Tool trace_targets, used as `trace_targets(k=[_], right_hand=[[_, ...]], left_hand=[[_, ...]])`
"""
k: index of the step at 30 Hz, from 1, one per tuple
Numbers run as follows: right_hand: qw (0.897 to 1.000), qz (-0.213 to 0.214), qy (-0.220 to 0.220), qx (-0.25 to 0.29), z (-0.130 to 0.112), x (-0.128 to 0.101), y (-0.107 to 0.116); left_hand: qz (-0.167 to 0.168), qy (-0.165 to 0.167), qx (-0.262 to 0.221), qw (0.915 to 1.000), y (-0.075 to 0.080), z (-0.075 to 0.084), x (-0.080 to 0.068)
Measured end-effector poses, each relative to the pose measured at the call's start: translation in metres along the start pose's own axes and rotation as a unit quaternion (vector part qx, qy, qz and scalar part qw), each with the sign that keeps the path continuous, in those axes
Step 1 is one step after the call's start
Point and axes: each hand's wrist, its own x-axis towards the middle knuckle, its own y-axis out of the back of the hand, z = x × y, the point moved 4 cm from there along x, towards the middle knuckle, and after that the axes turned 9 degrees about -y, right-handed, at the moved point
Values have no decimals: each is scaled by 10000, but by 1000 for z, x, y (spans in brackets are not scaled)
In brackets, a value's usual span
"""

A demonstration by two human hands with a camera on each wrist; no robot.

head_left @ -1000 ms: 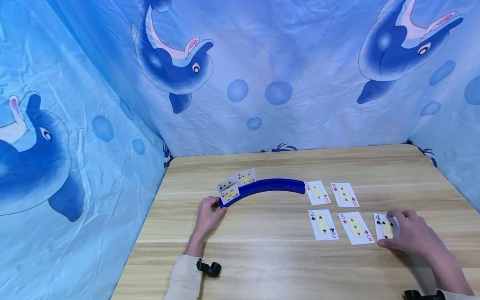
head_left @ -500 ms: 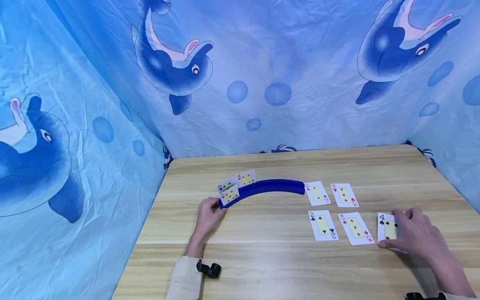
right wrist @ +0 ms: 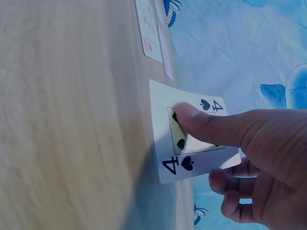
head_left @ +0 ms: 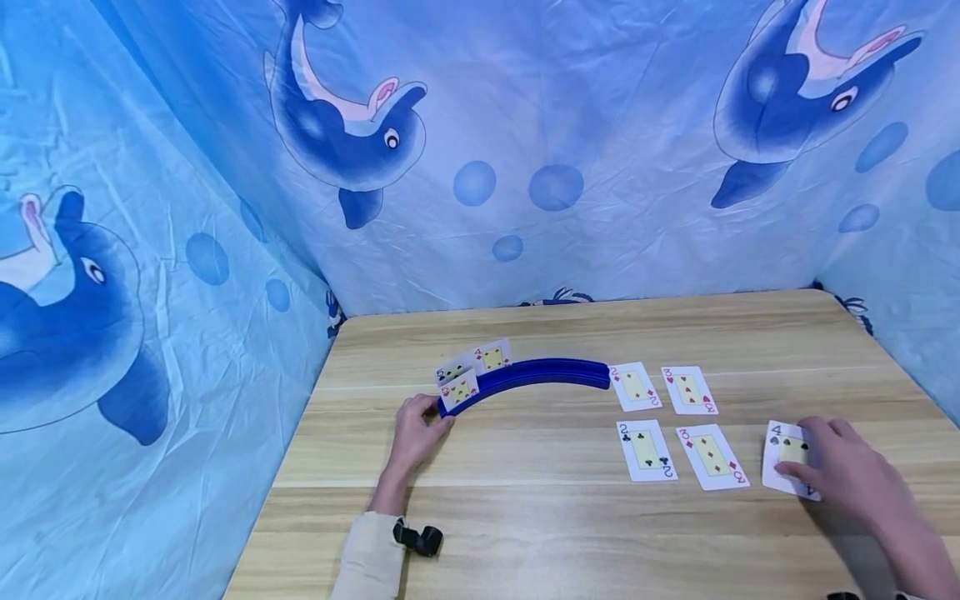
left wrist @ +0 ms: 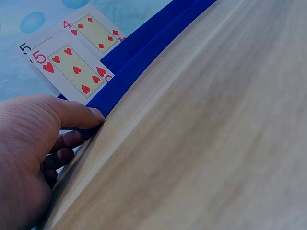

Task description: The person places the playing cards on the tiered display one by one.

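Observation:
In the head view my left hand (head_left: pixel 415 429) pinches the left end of a curved blue card holder (head_left: pixel 551 368). Three cards stand in that end: a five of hearts (left wrist: pixel 72 69) in front, a black-suited five (head_left: pixel 452 369) behind it, and a four of diamonds (left wrist: pixel 94 31). At the right, my right hand (head_left: pixel 855 467) holds a four of spades (right wrist: pixel 165 129), with the thumb across its face and the fingers behind. The card is tilted up from the table in the right wrist view.
Face up on the wooden table (head_left: pixel 525 517) lie a two of diamonds (head_left: pixel 634 386), a three of hearts (head_left: pixel 689 390), a two of clubs (head_left: pixel 647 450) and a three of diamonds (head_left: pixel 712 457). A blue dolphin-print curtain (head_left: pixel 510 125) hangs behind and at the sides.
My right hand has drawn the four of spades a little to the right, away from the three of diamonds, and its thumb has moved onto the card's face. The left hand has stayed put.

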Motion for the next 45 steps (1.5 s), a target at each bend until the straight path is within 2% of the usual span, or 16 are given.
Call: trace_targets(k=[6,10,12,14,17,21,27,36,45], right_hand=[[9977,546,352,214,1,-5,9],[9923,842,834,350,3,-8,16],[9908,857,997,329,4,-9,20],[9914,785,1008,278,5,-8,23],[9955,457,794,242,7,-7,27],[9966,351,601,437,9,-10,33],[9925,703,799,601,8,-10,44],[9866,1070,1095,569,-11,0,66],[9833,1040,1342,660,-36,16,75]], left_hand=[[30,-32,-30,10000,1,0,0],[38,-58,30,10000,0,0,0],[29,-56,63,10000,0,0,0],[26,-41,56,10000,0,0,0],[28,-28,12,10000,-1,0,1],[18,-35,1,10000,-1,0,1],[52,-88,39,9999,-1,0,1],[64,-159,46,9998,0,3,-1],[33,-82,35,10000,0,4,-1]])
